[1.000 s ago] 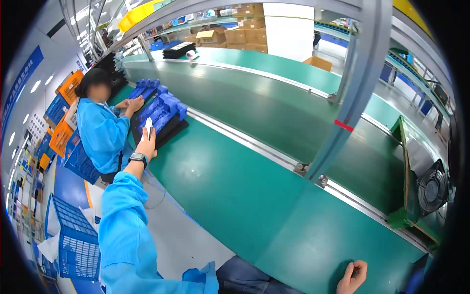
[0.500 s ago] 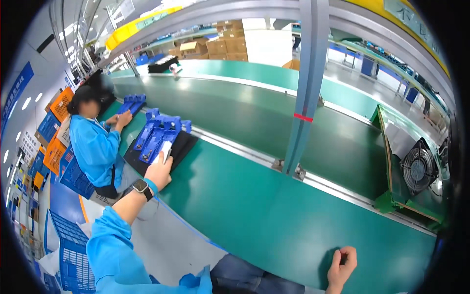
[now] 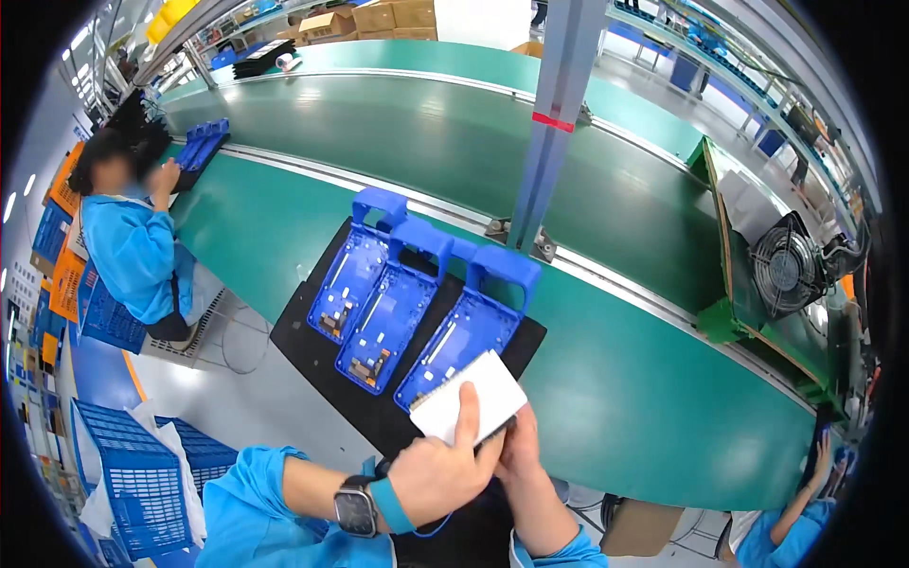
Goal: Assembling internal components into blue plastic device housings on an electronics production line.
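My left hand (image 3: 440,481), with a watch and a blue-green band at the wrist, is closed on a white rectangular slab (image 3: 488,386), one finger lying across its top. My right hand (image 3: 521,445) grips the slab's lower right corner, its fingertips partly hidden. A dark strip shows beneath the slab between the hands; I cannot tell what it is. The slab covers the lower part of the nearest blue plastic housing (image 3: 478,327). To its left lie two more, a middle housing (image 3: 396,317) and a far housing (image 3: 355,270), with small parts inside. All rest on a black mat (image 3: 301,322).
The green bench (image 3: 606,388) runs from left to right, with a metal post (image 3: 554,123) at its rail. At the right stands a green-framed box with a fan (image 3: 788,265). A co-worker (image 3: 133,246) sits at the left; another person's hand (image 3: 822,459) shows lower right.
The mat with the blue housings has come nearer, to the right in front of me. My right hand has joined my left at the white slab. The view has shifted.
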`<state>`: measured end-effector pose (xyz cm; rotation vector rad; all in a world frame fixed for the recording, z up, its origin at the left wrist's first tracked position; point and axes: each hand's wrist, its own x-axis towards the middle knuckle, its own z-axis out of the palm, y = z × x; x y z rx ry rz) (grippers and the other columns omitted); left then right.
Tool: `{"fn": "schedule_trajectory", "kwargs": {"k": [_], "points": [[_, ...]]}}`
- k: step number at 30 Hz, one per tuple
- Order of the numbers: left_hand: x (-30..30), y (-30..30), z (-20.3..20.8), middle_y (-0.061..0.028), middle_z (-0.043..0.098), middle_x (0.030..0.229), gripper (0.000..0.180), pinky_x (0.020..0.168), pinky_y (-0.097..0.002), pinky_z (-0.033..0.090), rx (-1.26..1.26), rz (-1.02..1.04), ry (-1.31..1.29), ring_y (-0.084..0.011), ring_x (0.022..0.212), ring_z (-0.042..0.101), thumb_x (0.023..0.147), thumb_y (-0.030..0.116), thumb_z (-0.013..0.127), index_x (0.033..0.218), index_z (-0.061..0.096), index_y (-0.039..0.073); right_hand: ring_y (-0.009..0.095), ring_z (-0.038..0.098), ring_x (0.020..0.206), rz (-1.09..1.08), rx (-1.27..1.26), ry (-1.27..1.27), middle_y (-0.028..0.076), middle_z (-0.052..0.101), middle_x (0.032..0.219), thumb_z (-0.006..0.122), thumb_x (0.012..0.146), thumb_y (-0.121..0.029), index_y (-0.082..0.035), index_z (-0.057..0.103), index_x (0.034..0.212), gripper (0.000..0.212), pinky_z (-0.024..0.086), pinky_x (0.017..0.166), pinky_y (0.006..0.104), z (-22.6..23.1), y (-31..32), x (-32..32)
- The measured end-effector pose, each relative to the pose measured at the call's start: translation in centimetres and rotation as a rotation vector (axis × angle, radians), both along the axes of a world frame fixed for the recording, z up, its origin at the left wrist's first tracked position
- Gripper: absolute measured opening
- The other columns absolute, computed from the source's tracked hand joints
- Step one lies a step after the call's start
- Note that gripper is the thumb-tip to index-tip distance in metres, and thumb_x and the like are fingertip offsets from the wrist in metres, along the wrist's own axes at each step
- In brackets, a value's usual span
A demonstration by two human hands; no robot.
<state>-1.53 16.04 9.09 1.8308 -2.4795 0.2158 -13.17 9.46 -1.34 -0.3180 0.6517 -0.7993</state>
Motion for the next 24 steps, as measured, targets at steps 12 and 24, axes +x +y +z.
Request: {"fn": "schedule_trajectory", "kwargs": {"k": [12, 24], "points": [[2.7, -0.6, 3.2, -0.0227, 0.060, 0.134, 0.062, 0.051, -0.0247, 0.052, 0.007, -0.277, 0.618, -0.0147, 0.058, 0.067, 0.078, 0.040, 0.081, 0.131, 0.064, 0.013, 0.022, 0.066, 0.106, -0.261, -0.188, 0.487, 0.013, 0.065, 0.117, 0.057, 0.099, -0.012, 0.002, 0.048, 0.137, 0.041, 0.053, 0.093, 0.0347, 0.7, -0.3, -6.8], [4.1, -11.6, -2.2, -0.0221, 0.069, 0.113, 0.046, 0.086, -0.0378, 0.055, 0.155, -0.467, 1.220, -0.0350, 0.099, 0.071, 0.086, 0.000, 0.068, 0.131, 0.057, -0.002, 0.014, 0.067, 0.094, -0.561, -0.475, 0.853, 0.015, 0.070, 0.111, 0.059, 0.098, -0.007, 0.005, 0.051, 0.133, 0.039, 0.053, 0.083, 0.0263, 0.3, -0.7, -22.8]]}}
